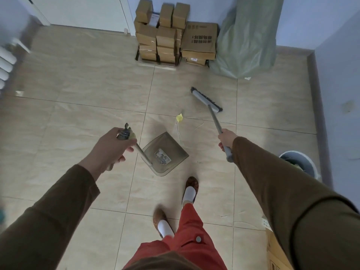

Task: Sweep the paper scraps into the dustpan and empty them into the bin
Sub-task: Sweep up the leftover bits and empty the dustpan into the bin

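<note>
My left hand (115, 147) grips the top of the dustpan's long handle. The translucent grey dustpan (165, 152) stands on the tiled floor in front of my feet, mouth facing away. My right hand (226, 140) grips the grey broom handle; the broom head (206, 99) rests on the floor beyond and to the right of the pan. A yellow paper scrap (179, 117) lies between broom head and dustpan. A thin clear wrapper (177, 131) and a pale sliver (198, 126) lie near the pan's mouth. The grey bin (300, 162) stands at the right, partly hidden by my right sleeve.
Stacked cardboard boxes (165, 34) and a large green sack (247, 38) stand against the far wall. A radiator (5, 63) is at the left. A cardboard box (276, 250) sits at lower right. My slippered feet (190, 189) stand just behind the dustpan.
</note>
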